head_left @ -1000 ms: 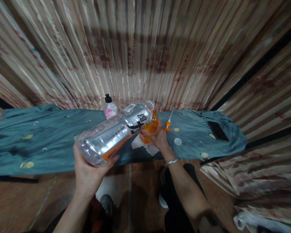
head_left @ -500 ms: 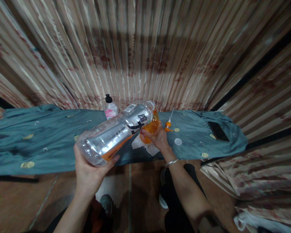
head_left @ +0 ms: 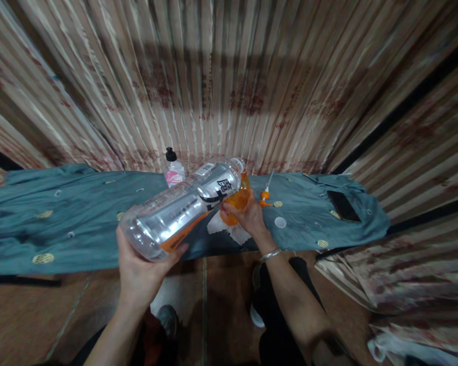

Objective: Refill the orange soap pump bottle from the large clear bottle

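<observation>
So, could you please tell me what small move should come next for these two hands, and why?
I would probably steady the orange bottle with the right hand: the left hand holds the clear bottle tilted, its mouth close to the orange bottle's neck, so a wobble could misalign them.

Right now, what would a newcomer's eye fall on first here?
Probably the big clear bottle, tilted in the left hand, its neck by the top of the orange bottle that the right hand holds. Next, the orange pump lying to the right on the teal cloth.
</observation>
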{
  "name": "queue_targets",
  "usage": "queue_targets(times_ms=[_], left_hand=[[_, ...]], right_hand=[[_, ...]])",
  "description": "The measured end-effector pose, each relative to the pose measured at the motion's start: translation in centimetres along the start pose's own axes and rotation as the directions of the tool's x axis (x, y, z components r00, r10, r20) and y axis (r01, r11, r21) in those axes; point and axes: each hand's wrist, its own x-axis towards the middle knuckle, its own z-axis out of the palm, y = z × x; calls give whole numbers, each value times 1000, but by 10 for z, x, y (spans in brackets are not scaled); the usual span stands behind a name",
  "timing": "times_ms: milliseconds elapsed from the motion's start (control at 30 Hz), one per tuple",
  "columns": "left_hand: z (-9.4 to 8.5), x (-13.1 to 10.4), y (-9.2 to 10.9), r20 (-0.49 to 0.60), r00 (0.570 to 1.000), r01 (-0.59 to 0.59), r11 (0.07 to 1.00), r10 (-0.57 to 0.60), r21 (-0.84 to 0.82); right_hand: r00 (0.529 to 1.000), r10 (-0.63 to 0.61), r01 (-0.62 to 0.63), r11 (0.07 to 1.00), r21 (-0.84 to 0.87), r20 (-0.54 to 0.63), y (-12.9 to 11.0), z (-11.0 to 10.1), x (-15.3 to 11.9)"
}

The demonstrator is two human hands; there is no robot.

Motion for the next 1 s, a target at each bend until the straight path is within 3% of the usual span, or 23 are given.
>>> queue_targets(times_ms=[1000], left_hand=[[-1, 3, 1, -13, 998, 54, 998, -54, 11]], right_hand=[[1000, 14, -14, 1000, 0, 9, -2, -1, 0]])
